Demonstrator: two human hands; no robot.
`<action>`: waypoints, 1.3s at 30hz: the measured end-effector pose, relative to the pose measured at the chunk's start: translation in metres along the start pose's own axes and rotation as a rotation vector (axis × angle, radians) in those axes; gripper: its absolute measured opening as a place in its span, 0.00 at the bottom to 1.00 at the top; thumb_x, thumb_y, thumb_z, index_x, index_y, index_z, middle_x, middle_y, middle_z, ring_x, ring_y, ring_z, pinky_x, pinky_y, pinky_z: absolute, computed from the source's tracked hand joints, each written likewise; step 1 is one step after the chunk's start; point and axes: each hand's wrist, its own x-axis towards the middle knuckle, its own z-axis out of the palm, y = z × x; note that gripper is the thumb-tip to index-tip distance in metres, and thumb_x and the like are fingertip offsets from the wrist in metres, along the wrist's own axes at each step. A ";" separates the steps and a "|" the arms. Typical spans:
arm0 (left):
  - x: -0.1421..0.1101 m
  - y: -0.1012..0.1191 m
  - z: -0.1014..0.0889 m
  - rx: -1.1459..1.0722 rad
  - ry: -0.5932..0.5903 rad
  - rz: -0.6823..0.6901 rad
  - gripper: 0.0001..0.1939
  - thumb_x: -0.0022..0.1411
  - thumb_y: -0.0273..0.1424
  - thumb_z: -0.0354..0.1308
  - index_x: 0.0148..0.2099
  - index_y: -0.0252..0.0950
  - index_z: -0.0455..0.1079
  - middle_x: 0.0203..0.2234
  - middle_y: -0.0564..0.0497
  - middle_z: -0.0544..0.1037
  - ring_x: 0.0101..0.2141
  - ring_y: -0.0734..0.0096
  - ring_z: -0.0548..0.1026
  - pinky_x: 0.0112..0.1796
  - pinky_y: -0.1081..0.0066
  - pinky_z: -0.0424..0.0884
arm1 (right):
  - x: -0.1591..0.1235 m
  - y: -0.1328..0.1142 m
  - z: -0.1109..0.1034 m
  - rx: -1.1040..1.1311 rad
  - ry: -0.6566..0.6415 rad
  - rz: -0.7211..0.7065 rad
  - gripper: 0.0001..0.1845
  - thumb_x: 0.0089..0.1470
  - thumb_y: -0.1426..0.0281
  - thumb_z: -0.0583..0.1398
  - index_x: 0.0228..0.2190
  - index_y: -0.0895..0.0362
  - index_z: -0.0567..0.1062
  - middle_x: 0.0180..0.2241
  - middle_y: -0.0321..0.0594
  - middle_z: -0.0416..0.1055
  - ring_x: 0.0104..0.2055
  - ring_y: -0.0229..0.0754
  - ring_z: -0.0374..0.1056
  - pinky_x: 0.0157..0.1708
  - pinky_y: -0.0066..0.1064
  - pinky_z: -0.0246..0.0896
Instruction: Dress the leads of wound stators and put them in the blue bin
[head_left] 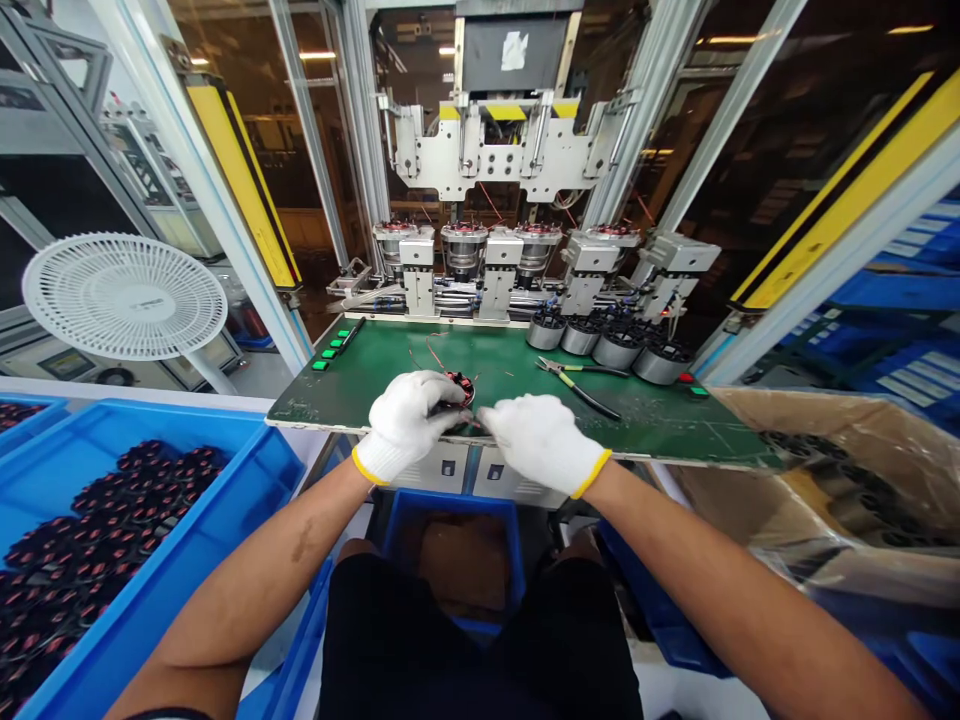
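Both hands wear white knit gloves with yellow cuffs and meet at the near edge of the green work plate (360,385). My left hand (409,420) is curled around a small black motor stator with red copper windings (460,385), holding it on the plate. My right hand (541,440) is closed in a pinch just right of the stator, at its thin wires; what the fingertips grip is too small to make out. Loose red wire ends (435,350) trail behind the stator.
Pliers with green-yellow handles (577,380) lie on the plate at right, near several finished metal-cased parts (615,345). A machine with a row of fixtures (517,255) stands behind. Blue bin of stators (112,520) at left, white fan (124,295), cardboard box (825,470) at right.
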 end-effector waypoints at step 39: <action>0.021 -0.007 0.004 -0.171 -0.286 -0.379 0.32 0.41 0.38 0.65 0.52 0.46 0.67 0.44 0.53 0.77 0.42 0.58 0.76 0.42 0.65 0.72 | 0.018 -0.004 0.026 1.408 0.022 0.338 0.23 0.61 0.60 0.44 0.29 0.59 0.71 0.23 0.39 0.67 0.21 0.36 0.60 0.21 0.25 0.53</action>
